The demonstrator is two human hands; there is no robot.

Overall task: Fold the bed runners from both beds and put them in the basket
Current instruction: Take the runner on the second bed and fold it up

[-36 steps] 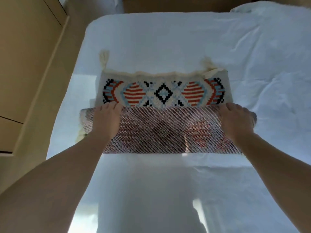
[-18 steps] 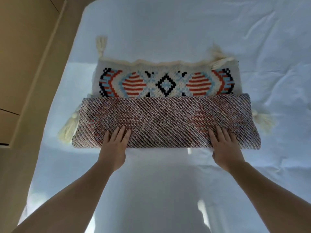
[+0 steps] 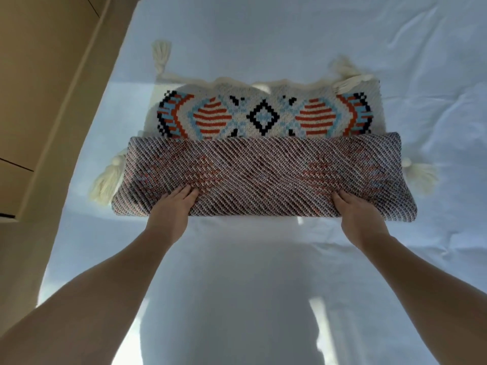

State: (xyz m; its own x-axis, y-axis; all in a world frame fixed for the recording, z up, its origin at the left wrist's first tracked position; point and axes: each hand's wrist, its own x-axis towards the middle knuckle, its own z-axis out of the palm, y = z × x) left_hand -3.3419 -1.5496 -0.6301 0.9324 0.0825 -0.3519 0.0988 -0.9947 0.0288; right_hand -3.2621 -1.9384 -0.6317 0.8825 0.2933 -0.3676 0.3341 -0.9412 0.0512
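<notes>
1. Evidently, my left hand (image 3: 172, 206) and right hand (image 3: 354, 206) lay well apart on the near edge of the bed runner (image 3: 263, 169). The fingers were on top and the thumbs hidden, so I could not tell grip from press.
2. The runner lay part-folded on the bed (image 3: 263, 35), reverse side over the patterned face. I judged the next fold needed both ends carried level, with the tassels (image 3: 105, 185) tucked in.
3. No basket was in view.
4. Half a second earlier the fingers were fanned; here they had drawn together.

bed runner (image 3: 263, 117) pattern's near half hidden under own fold; bed (image 3: 263, 35), cupboard (image 3: 39, 75) cropped by frame.
</notes>
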